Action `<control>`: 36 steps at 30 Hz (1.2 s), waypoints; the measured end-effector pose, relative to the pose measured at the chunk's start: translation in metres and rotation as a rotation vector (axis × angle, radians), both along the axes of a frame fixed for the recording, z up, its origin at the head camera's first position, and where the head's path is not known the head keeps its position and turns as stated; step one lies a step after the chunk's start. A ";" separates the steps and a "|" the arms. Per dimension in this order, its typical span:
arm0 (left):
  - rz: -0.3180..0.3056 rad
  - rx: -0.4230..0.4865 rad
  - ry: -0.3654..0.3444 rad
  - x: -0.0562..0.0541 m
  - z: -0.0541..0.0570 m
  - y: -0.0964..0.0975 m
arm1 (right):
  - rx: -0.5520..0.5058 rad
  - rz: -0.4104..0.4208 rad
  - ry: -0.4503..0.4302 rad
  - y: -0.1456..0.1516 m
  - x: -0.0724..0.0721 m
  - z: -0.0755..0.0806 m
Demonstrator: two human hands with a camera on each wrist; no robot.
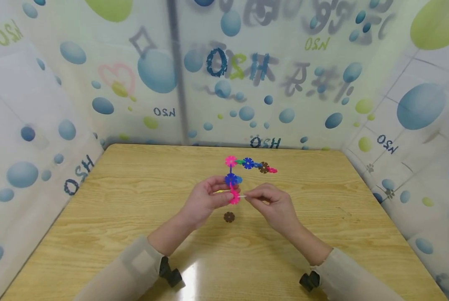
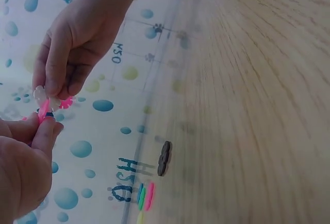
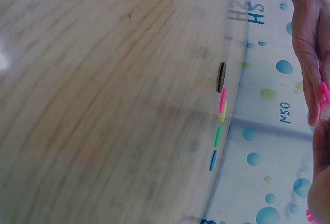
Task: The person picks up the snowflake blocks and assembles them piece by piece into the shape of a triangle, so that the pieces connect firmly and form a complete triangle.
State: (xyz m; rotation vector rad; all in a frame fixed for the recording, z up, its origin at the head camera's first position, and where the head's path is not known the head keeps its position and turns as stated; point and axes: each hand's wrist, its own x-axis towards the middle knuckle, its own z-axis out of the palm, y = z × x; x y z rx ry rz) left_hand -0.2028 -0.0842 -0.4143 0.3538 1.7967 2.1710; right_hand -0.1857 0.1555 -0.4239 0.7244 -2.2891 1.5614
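Disc chain [image 1: 230, 179] appears partly joined: my left fingers [image 1: 214, 182] pinch its pink end disc [image 1: 234, 198], my right fingers [image 1: 261, 192] a white disc [image 1: 242, 196] beside it, brown disc [image 1: 229, 217] loose nearby.

The place is looking like an improvised booth, its wider setting hidden: bubble-print curtains [image 1: 209, 108] with mirrored H2O lettering [image 1: 238, 65] are hanging across the top and both sides of the frame, bordering a wooden surface [image 1: 123, 200].
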 end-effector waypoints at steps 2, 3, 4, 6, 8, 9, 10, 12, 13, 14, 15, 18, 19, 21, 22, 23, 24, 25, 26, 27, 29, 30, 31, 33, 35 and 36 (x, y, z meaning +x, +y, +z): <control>0.016 -0.004 -0.003 0.000 0.000 0.002 | 0.006 -0.004 0.024 -0.001 0.000 -0.001; 0.022 -0.009 -0.002 -0.001 0.000 0.002 | 0.009 -0.004 0.035 -0.002 -0.001 -0.001; 0.029 -0.013 -0.003 -0.001 -0.001 0.003 | 0.013 -0.004 0.046 -0.003 -0.001 -0.002; 0.043 -0.019 -0.011 -0.001 -0.001 0.004 | 0.013 -0.003 0.067 -0.004 -0.001 -0.002; 0.051 -0.019 -0.016 -0.002 -0.001 0.005 | 0.010 -0.009 0.095 -0.005 0.000 -0.003; 0.055 -0.018 -0.020 -0.001 -0.001 0.005 | 0.009 -0.014 0.109 -0.005 0.000 -0.003; 0.057 -0.011 -0.026 -0.001 0.000 0.005 | 0.008 -0.018 0.123 -0.005 0.000 -0.003; 0.055 0.013 -0.038 -0.001 0.000 0.005 | 0.012 -0.030 0.143 -0.005 -0.001 -0.002; 0.053 0.018 -0.036 -0.001 0.000 0.005 | 0.017 -0.034 0.148 -0.004 -0.001 -0.002; 0.051 0.015 -0.031 0.000 0.000 0.005 | 0.022 -0.036 0.150 -0.004 -0.002 -0.001; 0.049 0.008 -0.024 0.000 -0.001 0.005 | 0.028 -0.039 0.149 -0.003 -0.002 0.000; 0.041 -0.031 -0.001 0.001 -0.002 0.002 | 0.048 -0.041 0.140 -0.002 -0.002 0.001; 0.038 -0.047 0.004 0.001 -0.002 0.001 | 0.053 -0.040 0.139 -0.002 -0.003 0.002; 0.033 -0.056 -0.004 0.001 -0.003 0.000 | 0.063 -0.040 0.137 -0.002 -0.003 0.002; 0.028 -0.052 -0.012 0.001 -0.003 -0.001 | 0.065 -0.037 0.136 -0.002 -0.003 0.002; 0.024 -0.047 -0.019 0.001 -0.003 -0.001 | 0.066 -0.036 0.136 -0.002 -0.004 0.002; 0.022 -0.042 -0.025 0.001 -0.004 -0.002 | 0.067 -0.033 0.136 -0.002 -0.004 0.001; 0.018 -0.039 -0.030 0.000 -0.005 -0.002 | 0.067 -0.028 0.136 -0.002 -0.004 0.001; 0.014 -0.035 -0.030 0.000 -0.005 -0.002 | 0.063 -0.020 0.138 -0.002 -0.004 0.001; 0.010 -0.032 -0.030 -0.001 -0.006 -0.003 | 0.060 -0.013 0.139 -0.002 -0.005 0.000; 0.004 -0.025 -0.036 -0.001 -0.005 -0.003 | 0.055 -0.003 0.143 -0.003 -0.005 -0.001; 0.001 -0.021 -0.040 -0.001 -0.006 -0.002 | 0.053 0.003 0.145 -0.003 -0.005 -0.001; -0.001 -0.016 -0.044 -0.001 -0.006 -0.002 | 0.051 0.007 0.145 -0.003 -0.005 -0.001; -0.004 -0.012 -0.053 -0.001 -0.005 -0.002 | 0.054 0.008 0.141 -0.003 -0.005 -0.001; -0.003 -0.011 -0.058 -0.001 -0.004 -0.002 | 0.061 0.001 0.125 -0.003 -0.005 0.000; 0.000 -0.013 -0.061 -0.001 -0.003 -0.002 | 0.068 -0.001 0.111 -0.003 -0.005 0.000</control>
